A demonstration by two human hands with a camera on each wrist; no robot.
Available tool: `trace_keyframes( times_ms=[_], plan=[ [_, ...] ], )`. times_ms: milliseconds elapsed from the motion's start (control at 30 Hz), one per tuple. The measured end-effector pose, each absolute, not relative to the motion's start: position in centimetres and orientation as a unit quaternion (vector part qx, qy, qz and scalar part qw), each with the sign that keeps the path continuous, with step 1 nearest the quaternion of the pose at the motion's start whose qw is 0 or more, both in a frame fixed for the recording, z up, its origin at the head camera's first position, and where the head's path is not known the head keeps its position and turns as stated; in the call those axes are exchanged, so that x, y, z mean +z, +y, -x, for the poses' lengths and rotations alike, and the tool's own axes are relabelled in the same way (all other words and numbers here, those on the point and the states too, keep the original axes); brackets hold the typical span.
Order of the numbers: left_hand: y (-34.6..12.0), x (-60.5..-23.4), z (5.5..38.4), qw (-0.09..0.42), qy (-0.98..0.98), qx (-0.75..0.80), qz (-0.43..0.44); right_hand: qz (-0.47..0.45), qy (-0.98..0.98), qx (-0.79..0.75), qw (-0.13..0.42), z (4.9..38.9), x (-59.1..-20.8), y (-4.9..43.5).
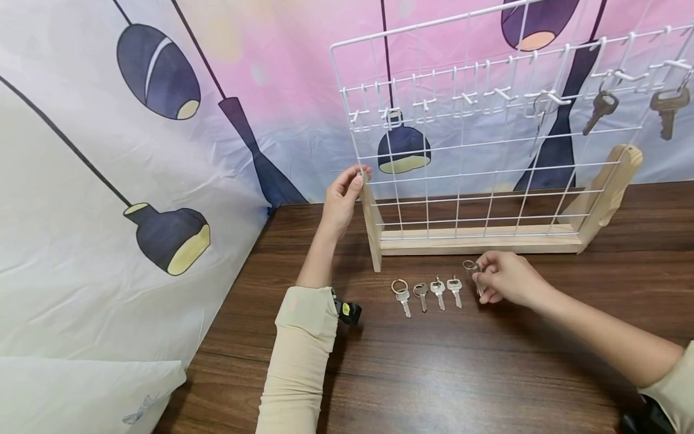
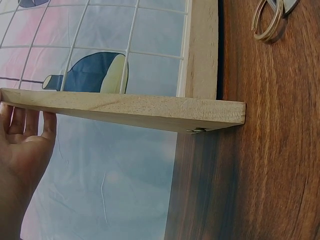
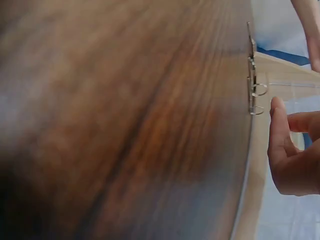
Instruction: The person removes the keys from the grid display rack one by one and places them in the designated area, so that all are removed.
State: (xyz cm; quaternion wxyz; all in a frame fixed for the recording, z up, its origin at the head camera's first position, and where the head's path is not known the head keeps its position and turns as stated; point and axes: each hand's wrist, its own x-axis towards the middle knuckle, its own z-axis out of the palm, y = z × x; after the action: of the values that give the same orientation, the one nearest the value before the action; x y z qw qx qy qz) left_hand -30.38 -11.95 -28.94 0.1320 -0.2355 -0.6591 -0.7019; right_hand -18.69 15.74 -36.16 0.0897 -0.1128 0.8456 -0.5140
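Observation:
My left hand (image 1: 340, 202) grips the upper end of the wooden side post (image 1: 372, 226) of a white wire rack (image 1: 461, 181). In the left wrist view, its fingers (image 2: 32, 122) lie against the post's edge. Over the tabletop, just in front of the rack's base, my right hand (image 1: 506, 278) pinches a key with a ring (image 1: 469, 264); the fingers partly hide this key. Left of it several keys lie in a row, among them one with a gold ring (image 1: 402, 295) and a dark one (image 1: 422, 295).
Along the rack's upper part runs a row of white hooks (image 1: 425, 103). On the right-hand hooks hang a thin key (image 1: 539, 125) seen edge-on, a dark key (image 1: 600, 110) and a wider key (image 1: 670, 108). A patterned cloth (image 1: 303, 72) stands behind the brown wooden table (image 1: 434, 374).

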Motion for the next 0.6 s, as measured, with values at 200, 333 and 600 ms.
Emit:
trace_keyframes(
  times_ms=[200,333,600],
  plan=[
    [-11.9,-28.9,30.3,0.134,-0.658,-0.703,0.235,0.083,0.825,-0.535,0.161,18.9,-36.9,15.7],
    [-11.9,-28.9,30.4,0.137,-0.658,-0.701,0.239,0.070,0.820,-0.539,0.182,18.9,-37.3,15.6],
    [-11.9,-28.9,30.3,0.135,-0.659,-0.700,0.239,0.052,0.820,-0.541,0.182,18.8,-37.9,15.4]
  ],
)
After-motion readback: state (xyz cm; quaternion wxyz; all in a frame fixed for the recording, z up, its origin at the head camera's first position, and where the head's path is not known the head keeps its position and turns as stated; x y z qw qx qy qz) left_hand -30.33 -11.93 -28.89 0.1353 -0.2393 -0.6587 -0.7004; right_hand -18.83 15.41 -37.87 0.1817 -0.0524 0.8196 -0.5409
